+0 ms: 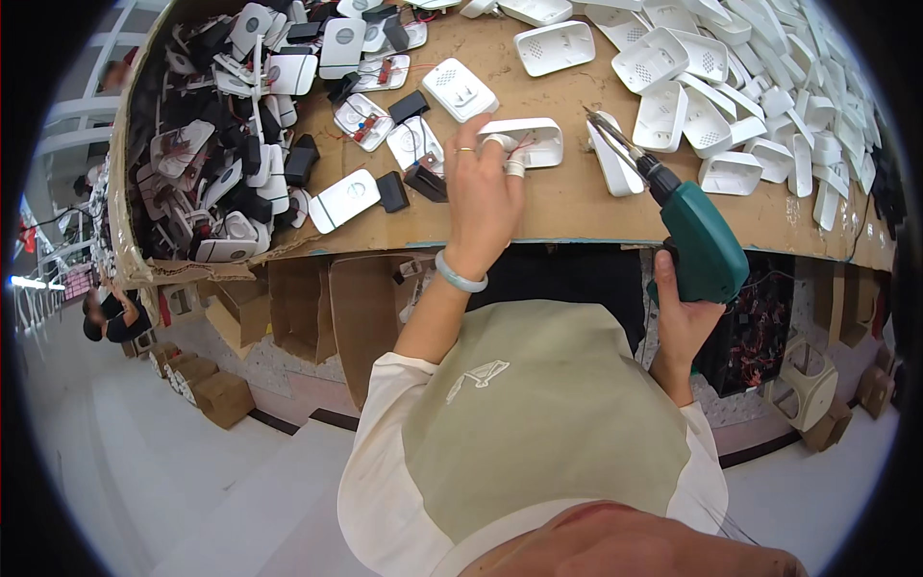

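My right hand (pixel 685 322) is wrapped round the grip of a green power drill (pixel 705 240). The long thin bit of the drill points up and left, over a narrow white plastic piece (pixel 615 159) on the table. My left hand (pixel 481 197), wearing a ring and a pale bracelet, has bent fingers with white coverings on some tips. These fingers grip the left end of a white plastic housing (pixel 543 142), open side up, with thin red wires inside. Just left of that hand sit a dark block (pixel 426 183) and a white cover with wires (pixel 413 142).
A cardboard box (pixel 123 192) of white covers and black blocks stands at the left. White plastic shells (pixel 707 120) are heaped at the right. A white cover (pixel 344 201) lies near the table's front edge. Below are a dark crate (pixel 750 337) and a beige stool (pixel 803 385).
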The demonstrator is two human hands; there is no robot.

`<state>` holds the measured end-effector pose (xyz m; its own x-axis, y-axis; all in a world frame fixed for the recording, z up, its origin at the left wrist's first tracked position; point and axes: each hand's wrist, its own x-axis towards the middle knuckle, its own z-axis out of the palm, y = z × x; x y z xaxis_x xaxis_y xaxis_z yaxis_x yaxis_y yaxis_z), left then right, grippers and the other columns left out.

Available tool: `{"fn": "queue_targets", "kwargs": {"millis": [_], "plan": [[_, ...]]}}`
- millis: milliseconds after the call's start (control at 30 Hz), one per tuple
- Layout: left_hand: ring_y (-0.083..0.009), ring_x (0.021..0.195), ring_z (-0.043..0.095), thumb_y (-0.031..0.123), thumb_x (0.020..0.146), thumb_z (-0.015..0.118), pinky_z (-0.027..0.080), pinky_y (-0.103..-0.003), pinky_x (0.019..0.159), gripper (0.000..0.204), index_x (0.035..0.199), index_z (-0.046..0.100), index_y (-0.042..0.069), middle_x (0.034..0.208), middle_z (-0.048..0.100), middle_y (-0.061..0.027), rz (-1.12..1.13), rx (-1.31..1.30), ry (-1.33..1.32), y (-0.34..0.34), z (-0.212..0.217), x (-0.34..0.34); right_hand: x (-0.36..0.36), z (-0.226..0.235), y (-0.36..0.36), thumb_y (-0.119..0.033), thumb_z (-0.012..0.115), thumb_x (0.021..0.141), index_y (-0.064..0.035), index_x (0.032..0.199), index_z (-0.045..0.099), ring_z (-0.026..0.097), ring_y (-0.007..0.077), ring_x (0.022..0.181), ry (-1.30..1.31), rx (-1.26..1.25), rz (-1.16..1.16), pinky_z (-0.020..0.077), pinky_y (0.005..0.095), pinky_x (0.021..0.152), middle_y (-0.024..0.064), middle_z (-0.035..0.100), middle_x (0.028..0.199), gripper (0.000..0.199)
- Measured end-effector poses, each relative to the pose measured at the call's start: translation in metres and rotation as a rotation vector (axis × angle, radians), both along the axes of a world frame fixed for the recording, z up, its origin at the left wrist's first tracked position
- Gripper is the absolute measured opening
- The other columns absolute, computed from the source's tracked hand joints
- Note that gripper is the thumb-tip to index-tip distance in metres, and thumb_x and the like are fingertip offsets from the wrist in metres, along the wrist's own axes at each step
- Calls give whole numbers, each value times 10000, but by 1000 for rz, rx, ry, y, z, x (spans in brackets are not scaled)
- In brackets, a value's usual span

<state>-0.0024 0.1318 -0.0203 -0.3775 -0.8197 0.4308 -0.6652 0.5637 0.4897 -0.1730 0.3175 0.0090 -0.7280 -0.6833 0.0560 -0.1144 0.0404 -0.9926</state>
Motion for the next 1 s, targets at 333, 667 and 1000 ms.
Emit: {"fn": "queue_targets", "kwargs": {"millis": [333,667,1000], "plan": [[-361,1119,550,83,808,720,418,-440,954,104,845,702,-12,1330,593,-186,49,-18,-7,0,-5,-1,8,-2,0,-54,803,857,26,1069,652,624,148,897,34,16,94,496,270,811,69,650,1018,273],[-423,1298,441,100,771,729,284,-565,1044,139,888,735,24,1361,562,-187,71,-119,-192,5,5,-16,8,-18,-24,-45,781,847,20,988,676,631,278,889,280,36,190,505,336,798,146,646,990,188],[-375,1279,475,122,776,723,280,-520,1027,117,848,757,36,1311,619,-166,54,-157,-189,3,6,-19,7,-19,-24,-51,785,842,18,997,672,633,275,885,271,38,187,506,329,798,142,640,997,204]]}}
